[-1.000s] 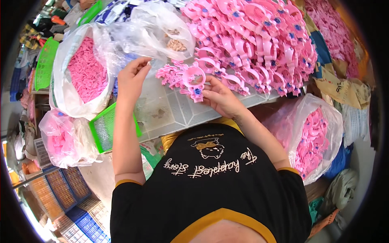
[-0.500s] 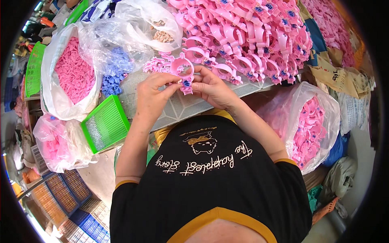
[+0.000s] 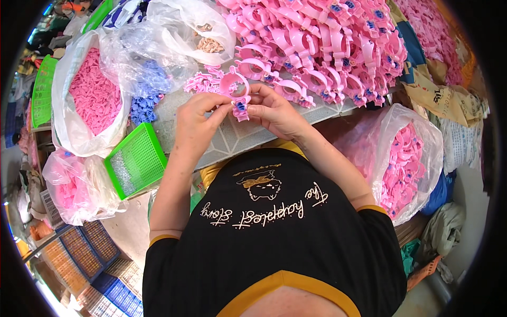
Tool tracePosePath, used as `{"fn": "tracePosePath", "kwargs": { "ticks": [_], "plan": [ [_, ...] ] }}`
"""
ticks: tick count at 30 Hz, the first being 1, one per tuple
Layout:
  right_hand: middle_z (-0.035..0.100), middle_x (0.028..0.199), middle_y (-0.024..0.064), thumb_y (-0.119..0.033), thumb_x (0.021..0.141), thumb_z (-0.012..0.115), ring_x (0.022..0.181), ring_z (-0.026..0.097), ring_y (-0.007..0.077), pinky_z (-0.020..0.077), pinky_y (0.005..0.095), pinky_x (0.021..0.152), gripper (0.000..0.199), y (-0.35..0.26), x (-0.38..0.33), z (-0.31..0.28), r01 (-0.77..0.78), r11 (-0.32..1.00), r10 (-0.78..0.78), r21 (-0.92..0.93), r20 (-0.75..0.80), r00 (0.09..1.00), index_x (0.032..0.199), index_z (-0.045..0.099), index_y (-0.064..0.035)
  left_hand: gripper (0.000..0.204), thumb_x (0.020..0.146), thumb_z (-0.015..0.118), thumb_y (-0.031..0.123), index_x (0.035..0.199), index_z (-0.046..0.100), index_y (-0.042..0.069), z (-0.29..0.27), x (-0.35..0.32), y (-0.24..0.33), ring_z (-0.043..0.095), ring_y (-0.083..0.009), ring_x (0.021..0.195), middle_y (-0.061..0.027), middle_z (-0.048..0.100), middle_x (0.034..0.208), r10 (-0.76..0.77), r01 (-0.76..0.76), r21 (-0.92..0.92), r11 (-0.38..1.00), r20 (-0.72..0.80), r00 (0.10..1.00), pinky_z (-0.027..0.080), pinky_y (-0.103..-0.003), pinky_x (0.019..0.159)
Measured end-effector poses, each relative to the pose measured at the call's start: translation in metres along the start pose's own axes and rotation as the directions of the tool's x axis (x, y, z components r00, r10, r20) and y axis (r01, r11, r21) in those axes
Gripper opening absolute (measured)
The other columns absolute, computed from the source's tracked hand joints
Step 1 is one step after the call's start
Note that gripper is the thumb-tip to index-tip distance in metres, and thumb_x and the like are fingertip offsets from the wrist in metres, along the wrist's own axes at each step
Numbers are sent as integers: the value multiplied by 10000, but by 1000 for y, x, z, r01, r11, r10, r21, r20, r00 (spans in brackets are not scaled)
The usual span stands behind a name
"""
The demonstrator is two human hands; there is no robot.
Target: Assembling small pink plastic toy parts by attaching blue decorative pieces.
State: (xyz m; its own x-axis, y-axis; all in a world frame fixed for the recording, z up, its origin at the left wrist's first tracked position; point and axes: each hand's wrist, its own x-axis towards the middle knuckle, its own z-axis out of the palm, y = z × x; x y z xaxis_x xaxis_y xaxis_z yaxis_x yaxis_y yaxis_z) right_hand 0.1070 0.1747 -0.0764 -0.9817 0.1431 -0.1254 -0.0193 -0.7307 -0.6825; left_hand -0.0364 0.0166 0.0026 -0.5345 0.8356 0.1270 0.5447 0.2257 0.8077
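Lower end of pink ring piece (image 3: 238, 94) covered by fingertips of left hand (image 3: 196, 117) and right hand (image 3: 274, 113). Blue insert too small to be made out. Pile of pink rings (image 3: 322, 47) cut off at top edge. Bag contents (image 3: 92, 95) blurred behind plastic.

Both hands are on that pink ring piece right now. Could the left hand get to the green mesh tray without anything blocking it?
Probably yes. The green mesh tray sits just below the left hand, on the same side, with only bare tabletop between. But it would have to release the pink ring piece first.
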Motion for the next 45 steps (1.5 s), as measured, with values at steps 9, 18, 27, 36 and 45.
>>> {"fn": "tracePosePath", "kwargs": {
  "ticks": [9, 18, 27, 36, 45],
  "plan": [
    [660, 1228, 50, -60, 1003, 643, 1107, 649, 127, 532, 287, 950, 320, 5, 2, -7, 4, 1000, -3, 24, -25, 1000, 1305, 540, -79, 121, 838, 766, 41, 958, 755, 35, 10, 0, 5, 685, -271, 849, -109, 727, 913, 336, -315, 313, 896, -14, 942, 537, -361, 754],
    [668, 1226, 95, -61, 997, 639, 1105, 667, 178, 541, 319, 950, 309, -1, 0, -3, -20, 1000, 20, 2, 13, 1000, 1285, 528, -55, 135, 847, 750, 70, 974, 747, 23, -13, 12, 11, 696, -284, 845, -123, 722, 932, 85, -103, 83, 991, 205, 975, 543, -366, 764],
    [644, 1234, 61, -132, 1010, 621, 1105, 660, 166, 540, 367, 986, 339, -2, -3, -1, -72, 997, 72, 39, 10, 997, 1331, 525, -79, 186, 918, 647, 169, 974, 778, 49, -23, 116, -52, 700, -369, 919, -184, 736, 987, 243, -144, 597, 789, -89, 966, 547, -487, 817],
    [637, 1217, 61, -154, 1022, 621, 1117, 662, 183, 543, 396, 1004, 355, -2, -2, -7, -83, 995, 82, 63, 25, 996, 1350, 510, -76, 187, 863, 685, 167, 965, 790, 51, 2, 151, -83, 704, -384, 916, -185, 740, 1003, 58, -43, 674, 737, 1, 998, 549, -465, 832],
    [621, 1321, 89, -225, 1061, 591, 1216, 653, 242, 543, 360, 1004, 389, -1, 1, -3, -68, 997, 69, 43, -39, 997, 1401, 479, -73, 188, 927, 654, 94, 1068, 742, 6, -15, 105, -48, 730, -311, 918, -175, 751, 1004, 172, -104, 301, 948, -212, 962, 558, -376, 818]
  ]
}}
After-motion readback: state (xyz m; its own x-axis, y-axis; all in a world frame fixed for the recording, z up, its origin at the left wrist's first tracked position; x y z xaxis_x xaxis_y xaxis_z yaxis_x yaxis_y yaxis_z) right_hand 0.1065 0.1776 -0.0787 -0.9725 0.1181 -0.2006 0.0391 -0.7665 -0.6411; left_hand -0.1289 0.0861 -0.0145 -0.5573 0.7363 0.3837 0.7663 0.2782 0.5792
